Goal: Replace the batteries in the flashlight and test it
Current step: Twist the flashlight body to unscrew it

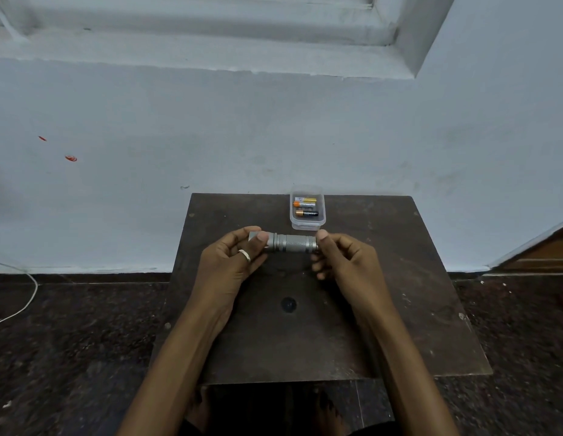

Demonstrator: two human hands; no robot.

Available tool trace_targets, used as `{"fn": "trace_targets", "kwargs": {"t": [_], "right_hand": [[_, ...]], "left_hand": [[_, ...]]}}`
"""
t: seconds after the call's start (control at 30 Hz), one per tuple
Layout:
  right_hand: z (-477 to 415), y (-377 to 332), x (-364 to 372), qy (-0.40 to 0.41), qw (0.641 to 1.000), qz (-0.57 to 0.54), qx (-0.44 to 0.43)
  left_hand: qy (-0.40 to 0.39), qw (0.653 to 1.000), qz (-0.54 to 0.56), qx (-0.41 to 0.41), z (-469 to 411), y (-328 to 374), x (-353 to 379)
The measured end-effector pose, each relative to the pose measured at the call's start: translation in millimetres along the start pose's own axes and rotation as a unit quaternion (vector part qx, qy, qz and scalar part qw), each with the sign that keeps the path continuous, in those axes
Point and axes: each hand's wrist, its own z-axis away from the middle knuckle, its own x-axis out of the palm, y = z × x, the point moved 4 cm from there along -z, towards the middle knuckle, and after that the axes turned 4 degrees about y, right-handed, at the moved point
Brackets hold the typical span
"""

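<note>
1. You risked dropping the flashlight [291, 243] or its end cap onto the table [400, 309] if the cap came free suddenly.
2. Your left hand [230, 262] gripped its head; your right hand [346, 262] fingers pinched its tail, level above the table's middle, near the battery box [307, 212] at the far edge.

batteries [306, 207] in tub [307, 226], behind flashlight [288, 242]
</note>
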Motion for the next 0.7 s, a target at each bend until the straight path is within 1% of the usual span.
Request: {"fn": "trace_targets", "kwargs": {"t": [0.1,0.23,0.33,0.43,0.53,0.7], "right_hand": [[-1.3,-0.1,-0.9,-0.004,1.0,-0.015,-0.006],[-2.5,-3.1,-2.6,-0.035,0.998,-0.041,-0.028],[-2.9,-3.2,-2.1,-0.028,0.998,-0.055,-0.024],[-2.0,-2.5,-0.5,-0.005,1.0,-0.031,-0.001],[-2.4,-2.5,1.1,-0.004,1.0,0.01,-0.018],[-2.1,-6.0,-2.3,-0.053,0.998,-0.007,-0.04]], "left_hand": [[0.0,1.0,-0.004,-0.001,0.0,-0.2,0.4],[0.003,1.0,0.007,-0.005,-0.8,1.4,-1.2],[0.007,1.0,0.021,-0.012,-2.0,1.6,-1.3],[0.001,1.0,0.022,-0.012,-1.7,1.0,0.4],[-0.001,1.0,0.02,-0.01,-1.7,0.8,1.3],[0.006,1.0,0.022,-0.01,-4.1,1.9,-1.8]]}}
